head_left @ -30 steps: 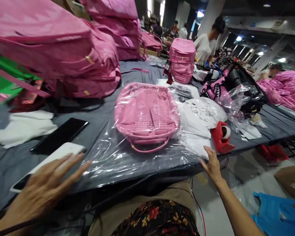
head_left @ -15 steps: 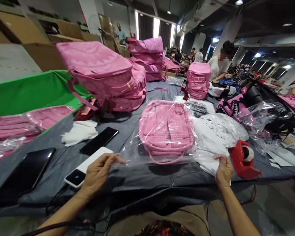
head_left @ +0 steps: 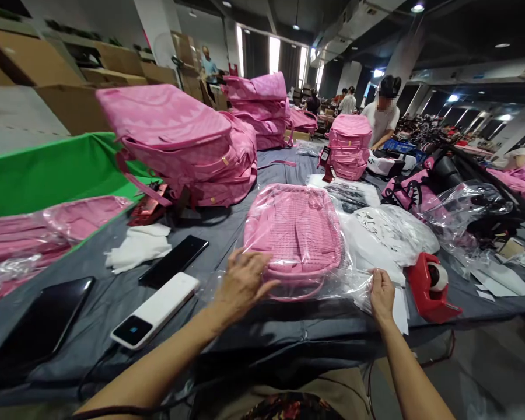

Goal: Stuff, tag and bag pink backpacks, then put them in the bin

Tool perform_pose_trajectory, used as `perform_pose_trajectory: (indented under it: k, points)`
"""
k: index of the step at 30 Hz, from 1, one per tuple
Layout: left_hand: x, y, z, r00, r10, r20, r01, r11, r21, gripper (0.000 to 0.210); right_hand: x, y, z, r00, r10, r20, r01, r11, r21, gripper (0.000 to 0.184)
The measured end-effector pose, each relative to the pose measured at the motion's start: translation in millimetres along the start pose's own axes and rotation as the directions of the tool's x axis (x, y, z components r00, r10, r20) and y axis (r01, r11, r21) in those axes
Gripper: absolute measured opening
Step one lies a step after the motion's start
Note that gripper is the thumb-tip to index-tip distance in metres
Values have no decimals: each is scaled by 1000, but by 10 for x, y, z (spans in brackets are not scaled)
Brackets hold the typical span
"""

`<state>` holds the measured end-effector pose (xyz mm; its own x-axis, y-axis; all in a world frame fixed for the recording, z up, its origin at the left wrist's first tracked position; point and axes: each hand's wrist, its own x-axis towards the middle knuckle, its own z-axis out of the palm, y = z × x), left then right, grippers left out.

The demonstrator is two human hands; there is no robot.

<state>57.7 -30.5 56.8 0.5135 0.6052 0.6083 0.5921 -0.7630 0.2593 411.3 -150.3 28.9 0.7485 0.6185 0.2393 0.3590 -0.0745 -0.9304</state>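
The left hand [head_left: 241, 286] is spread loosely, palm down, over the near-left corner of a pink fabric backpack [head_left: 293, 230] sheathed in a clear plastic bag [head_left: 353, 282]. Whether its fingertips press on the film cannot be told. The right hand [head_left: 381, 293] pinches the bag's near-right edge between thumb and fingers, drawing the film out sideways.

The backpack lies flat between and just beyond the hands. It appears fully inside the bag, so the covering looks done; the film at the near end looks loose, with no fold or tape visible there.

Under the film, the grey cloth-covered worktop [head_left: 289, 335] ends a little nearer the wearer than the hands, leaving a narrow front margin. Just right of the right hand, a red tape dispenser [head_left: 417, 286] limits sideways room. Left of the left hand, a strip of grey cloth shows before a white rectangular power bank [head_left: 157, 309] and a flat black phone [head_left: 174, 261]. Beyond the left hand, more cloth separates the bagged backpack from a large pile of pink backpacks [head_left: 179, 146].
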Motion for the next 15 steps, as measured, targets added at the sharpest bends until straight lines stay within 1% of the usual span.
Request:
perform_pose_trajectory:
  k: [1, 2, 3, 5, 7, 9, 11, 15]
  points:
    - [74, 107, 66, 996, 75, 55, -75, 997, -7, 42, 0, -12, -2, 1000, 8, 2, -8, 1000, 6, 58]
    - [140, 187, 135, 988, 116, 103, -114, 993, -21, 42, 0, -22, -2, 1000, 16, 4, -16, 1000, 14, 58]
    - [195, 237, 203, 981, 129, 147, -125, 991, -40, 41, 2, -28, -2, 1000, 23, 5, -23, 999, 24, 58]
    - [260, 249, 313, 971, 114, 212, -96, 991, -92, 34, 6, -35, 0, 999, 33, 9, -33, 999, 40, 57]
    - [272, 184, 371, 966, 81, 247, -45, 988, -145, 28, 12, -41, 3, 999, 37, 15, -38, 998, 52, 58]
    - [262, 101, 372, 960, 59, 274, -5, 981, -193, 24, 18, -47, 7, 999, 39, 16, -40, 997, 66, 59]
    - [267, 44, 329, 952, 57, 300, 16, 971, -238, 19, 21, -51, 9, 999, 43, 21, -44, 995, 91, 60]
    - [411, 27, 225, 939, 43, 342, 75, 943, -324, 18, 23, -30, 2, 998, 41, 38, -46, 990, 133, 61]
